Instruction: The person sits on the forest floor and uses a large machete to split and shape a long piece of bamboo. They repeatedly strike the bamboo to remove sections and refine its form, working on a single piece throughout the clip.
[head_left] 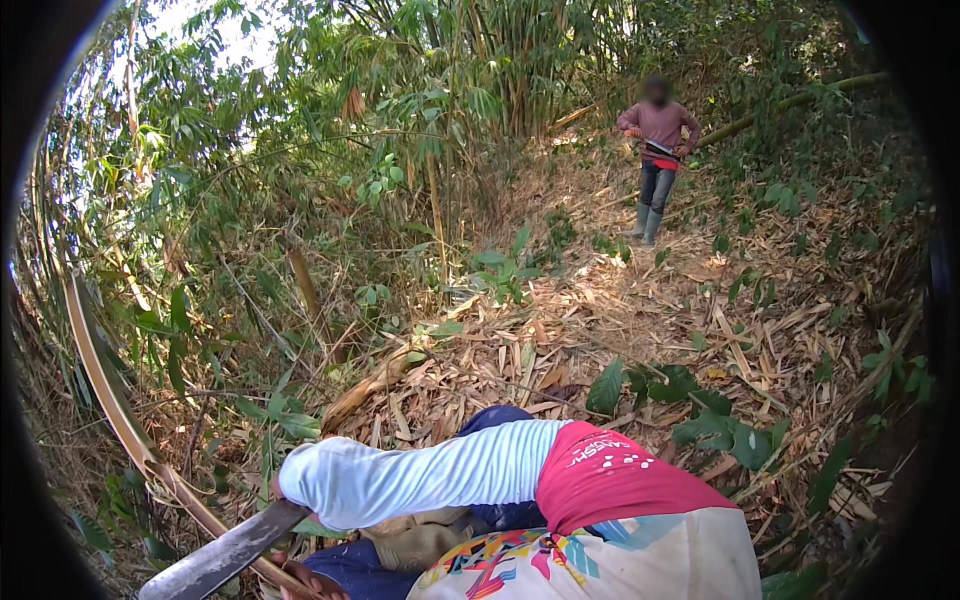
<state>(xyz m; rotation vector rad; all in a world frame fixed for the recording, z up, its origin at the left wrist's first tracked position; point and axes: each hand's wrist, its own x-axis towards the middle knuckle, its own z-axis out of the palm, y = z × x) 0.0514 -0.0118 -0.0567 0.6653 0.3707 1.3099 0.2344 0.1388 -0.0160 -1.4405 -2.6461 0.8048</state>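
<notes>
Gripped a broad grey steel blade (225, 555) in the right hand (283, 492), mostly hidden behind the pale blue sleeve (420, 480). Lay slanting from the hand down-left, just beside a curved yellow bamboo stem (105, 390). Could not tell the left hand's state.

Long blade (225, 553) by bent bamboo strip (105, 385) — leaf-littered slope (620, 310); distant person (657, 160)
</notes>
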